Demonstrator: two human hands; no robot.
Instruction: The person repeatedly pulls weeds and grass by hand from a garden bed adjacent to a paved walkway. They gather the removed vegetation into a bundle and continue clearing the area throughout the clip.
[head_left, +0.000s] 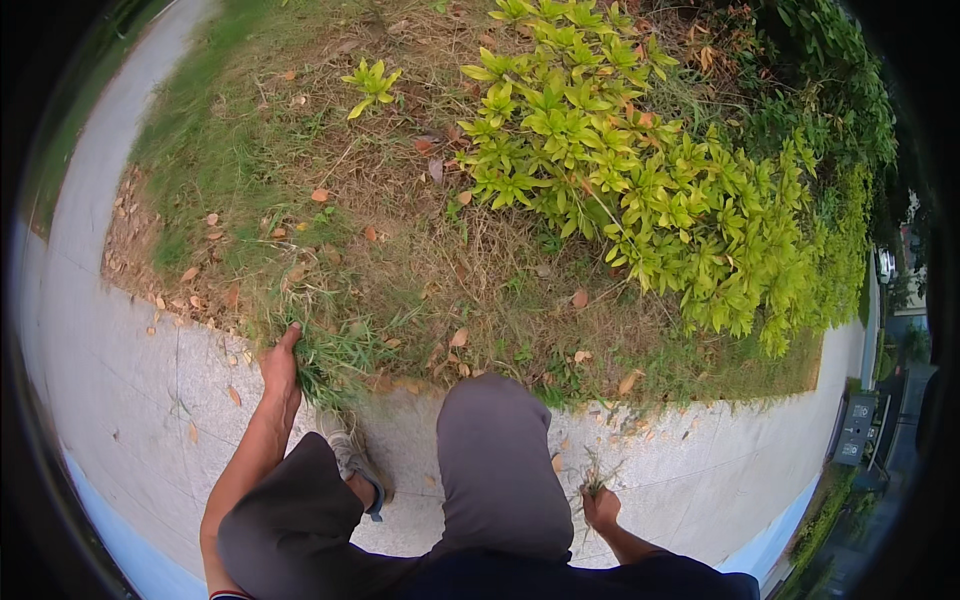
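Note:
At the edge of the planted bed, my left hand (281,366) is closed on a bunch of long green grass (345,358). Its thumb points up and the grass hides most of its fingers. Some blades in that bunch overlap the grass growing behind, so I cannot tell whether they are loose or rooted. Over the pavement to the right of my knee, my right hand (602,510) is closed around a small tuft of pulled grass (597,474), with thin stems sticking out above the fist.
Yellow-green leafy shrubs (590,150) fill the bed's right side. A small plant (371,87) stands apart among dry grass and fallen leaves. Pale pavement (130,400) borders the bed. My bent knee (495,460) and shoe (350,450) are close to its edge.

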